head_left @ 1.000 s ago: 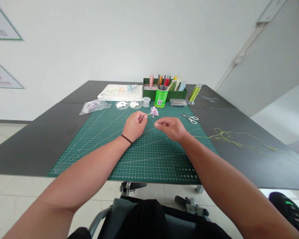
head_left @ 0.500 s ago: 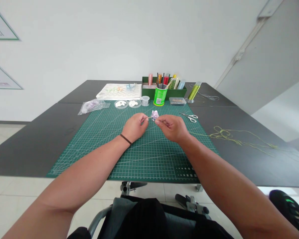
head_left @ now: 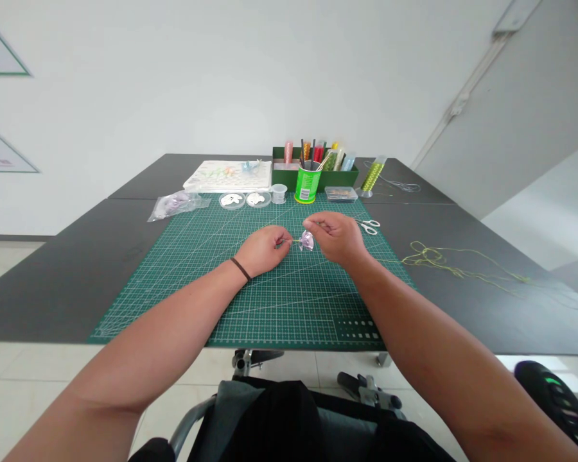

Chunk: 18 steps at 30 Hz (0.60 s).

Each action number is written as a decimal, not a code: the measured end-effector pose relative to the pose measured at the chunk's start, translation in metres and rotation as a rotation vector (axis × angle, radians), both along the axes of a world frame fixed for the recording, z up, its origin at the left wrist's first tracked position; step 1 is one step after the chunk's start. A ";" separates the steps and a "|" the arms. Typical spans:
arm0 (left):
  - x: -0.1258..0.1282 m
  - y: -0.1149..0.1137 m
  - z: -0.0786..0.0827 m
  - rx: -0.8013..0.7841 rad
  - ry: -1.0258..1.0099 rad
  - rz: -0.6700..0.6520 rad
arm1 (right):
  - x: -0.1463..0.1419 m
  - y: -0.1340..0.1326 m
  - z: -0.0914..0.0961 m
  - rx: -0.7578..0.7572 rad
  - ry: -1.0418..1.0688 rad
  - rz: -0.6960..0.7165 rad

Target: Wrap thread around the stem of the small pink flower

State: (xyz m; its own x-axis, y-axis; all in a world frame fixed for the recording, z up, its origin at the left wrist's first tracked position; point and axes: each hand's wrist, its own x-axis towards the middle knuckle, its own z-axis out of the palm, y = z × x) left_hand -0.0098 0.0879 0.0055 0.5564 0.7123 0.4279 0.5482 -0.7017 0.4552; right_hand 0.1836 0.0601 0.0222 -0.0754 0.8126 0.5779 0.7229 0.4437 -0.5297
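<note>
A small lilac flower (head_left: 307, 240) on a thin wire stem hangs just above the green cutting mat (head_left: 187, 269). My left hand (head_left: 262, 250) is closed, pinching the stem's end at the flower's left. My right hand (head_left: 336, 237) is closed too, its fingertips pinched just above the flower; a thin yellow-green thread (head_left: 438, 260) runs off to the right across the dark table. I cannot tell whether the right fingers hold that thread.
Along the mat's far edge stand a green can of sticks (head_left: 307, 183), a green box of tubes (head_left: 318, 168), two round dishes (head_left: 244, 199), a small clear cup (head_left: 279, 193), a plastic bag (head_left: 173, 205), a white pad (head_left: 228, 175), scissors (head_left: 368, 225) and a green wire spool (head_left: 372, 175).
The flower has come down and toward me with my left hand. My right hand has moved from beside it to above and right of it.
</note>
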 end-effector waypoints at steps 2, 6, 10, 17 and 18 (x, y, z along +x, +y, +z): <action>0.000 0.000 0.000 0.002 0.010 -0.027 | 0.002 0.001 0.000 -0.014 0.019 -0.018; 0.000 -0.002 0.001 0.011 0.023 -0.088 | 0.005 0.005 -0.001 -0.052 0.075 -0.027; -0.001 -0.004 0.001 0.005 0.019 -0.129 | 0.010 0.011 -0.003 -0.058 0.095 -0.008; -0.001 -0.006 0.003 -0.002 0.009 -0.164 | 0.013 0.017 -0.007 -0.100 0.149 0.004; -0.001 -0.006 0.003 -0.001 0.004 -0.171 | 0.013 0.018 -0.008 -0.112 0.159 0.005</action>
State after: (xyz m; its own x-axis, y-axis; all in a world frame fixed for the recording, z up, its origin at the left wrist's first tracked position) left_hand -0.0111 0.0822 0.0086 0.6716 0.6071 0.4246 0.4225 -0.7847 0.4536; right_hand 0.1964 0.0780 0.0147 0.0059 0.8723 0.4888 0.6239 0.3788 -0.6836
